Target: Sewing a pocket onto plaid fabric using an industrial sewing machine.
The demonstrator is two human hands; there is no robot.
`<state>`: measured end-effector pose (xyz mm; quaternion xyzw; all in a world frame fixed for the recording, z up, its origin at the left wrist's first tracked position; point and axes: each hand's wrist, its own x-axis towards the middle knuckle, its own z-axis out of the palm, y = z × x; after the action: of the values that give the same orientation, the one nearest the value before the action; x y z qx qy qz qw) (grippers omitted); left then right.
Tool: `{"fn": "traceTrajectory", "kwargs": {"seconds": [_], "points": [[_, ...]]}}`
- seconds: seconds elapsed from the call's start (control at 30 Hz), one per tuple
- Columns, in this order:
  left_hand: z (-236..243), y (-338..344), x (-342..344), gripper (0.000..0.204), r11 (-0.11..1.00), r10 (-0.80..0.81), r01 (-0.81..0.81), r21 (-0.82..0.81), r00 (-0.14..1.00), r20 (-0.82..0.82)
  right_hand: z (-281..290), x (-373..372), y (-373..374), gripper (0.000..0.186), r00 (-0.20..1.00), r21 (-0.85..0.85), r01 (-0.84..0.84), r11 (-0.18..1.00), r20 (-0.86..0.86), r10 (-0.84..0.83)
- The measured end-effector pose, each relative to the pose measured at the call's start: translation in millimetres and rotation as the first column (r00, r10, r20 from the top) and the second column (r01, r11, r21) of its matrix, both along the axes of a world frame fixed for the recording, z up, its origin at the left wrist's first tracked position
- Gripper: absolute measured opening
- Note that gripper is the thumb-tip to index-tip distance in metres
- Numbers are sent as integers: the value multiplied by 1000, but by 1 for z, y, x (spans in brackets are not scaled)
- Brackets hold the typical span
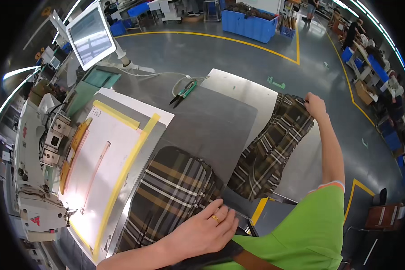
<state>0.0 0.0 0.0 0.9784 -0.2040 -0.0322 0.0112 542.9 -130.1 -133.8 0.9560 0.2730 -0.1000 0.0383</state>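
Observation:
A stack of dark plaid cloth pieces (pixel 175 180) lies on the grey work table, beside the sewing machine's template. My left hand (pixel 207 227), a gold ring on one finger, rests on the near right edge of this cloth; its fingers are stretched out and slightly bent. Farther right, another plaid cloth piece (pixel 276 146) lies rumpled across the table's light extension, its lower end over the edge. At that piece's far right corner, my right hand (pixel 316 107) pinches the cloth, with the arm stretched out. Green-handled thread snips (pixel 184 93) lie beyond the stack.
On the left stands a sewing machine (pixel 42 207) with its lamp lit. Yellow tape borders its white template sheet (pixel 103 157). A screen (pixel 91 36) stands behind on an arm. A blue bin (pixel 249 22) sits on the floor beyond; people work at the far right.

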Motion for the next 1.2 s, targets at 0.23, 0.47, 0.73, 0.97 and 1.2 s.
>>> {"fn": "traceTrajectory", "kwargs": {"seconds": [0.23, 0.47, 0.73, 0.97, 1.2], "points": [[8, 15, -54, 33, 944, 267, -215, -249, 943, 198, 13, -87, 55, 28, 885, 754, -463, 466, 422, 197], [10, 21, -123, 44, 573, 801, -722, -389, 594, 76, 117, -302, 121, 35, 428, 842, -489, 227, 5, 904], [1, 10, -189, 57, 322, 928, -827, -462, 372, -19, 121, -352, 169, 32, 242, 607, -725, 325, -217, 946], [-7, 10, -200, 64, 312, 932, -802, -510, 361, 3, 116, -369, 161, 23, 293, 639, -761, 116, 179, 939], [-11, 9, -205, 67, 291, 942, -791, -538, 336, 16, 135, -375, 167, 20, 390, 597, -623, 506, -324, 862]]}}
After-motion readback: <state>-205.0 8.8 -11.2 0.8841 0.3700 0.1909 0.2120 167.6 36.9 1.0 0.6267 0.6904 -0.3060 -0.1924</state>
